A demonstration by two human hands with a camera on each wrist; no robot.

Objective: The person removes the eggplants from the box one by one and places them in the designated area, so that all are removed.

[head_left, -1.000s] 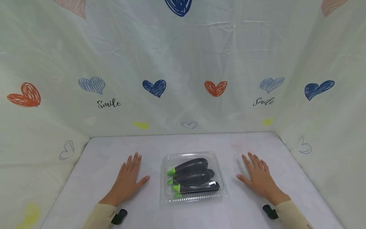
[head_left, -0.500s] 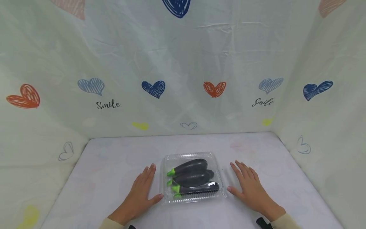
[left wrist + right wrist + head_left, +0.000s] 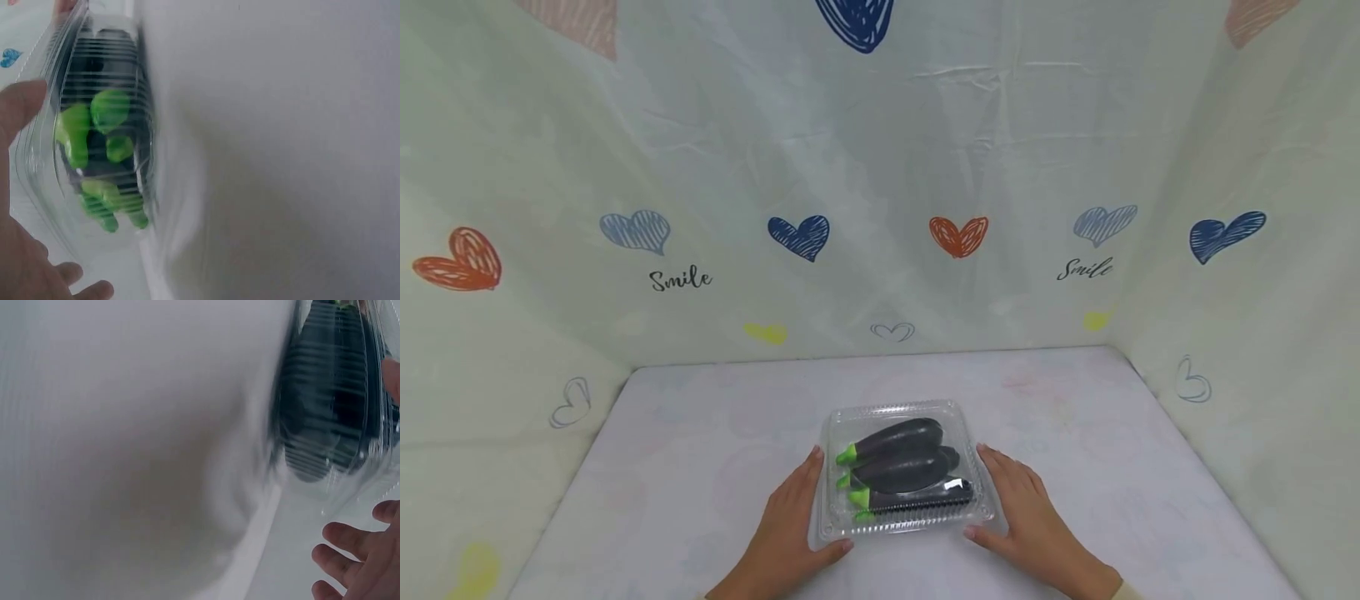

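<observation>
A clear plastic clamshell box lies closed on the table, with several dark eggplants inside it. Through its ridged wall in the left wrist view, the green eggplant caps face the left hand. My left hand is at the box's left side, thumb apart near the front corner, fingers extended along the edge. At the right side is my right hand, its fingers also extended and its thumb near the front right corner. Whether either hand touches the box is hard to tell. Dark rounded eggplant ends show in the right wrist view.
A pale cloth covers the table. Around its back and sides hangs a light curtain printed with hearts and the word Smile.
Both hands have slid inward and toward the person, from well apart on the table to either side of the box. The box has stayed in place on the table.
</observation>
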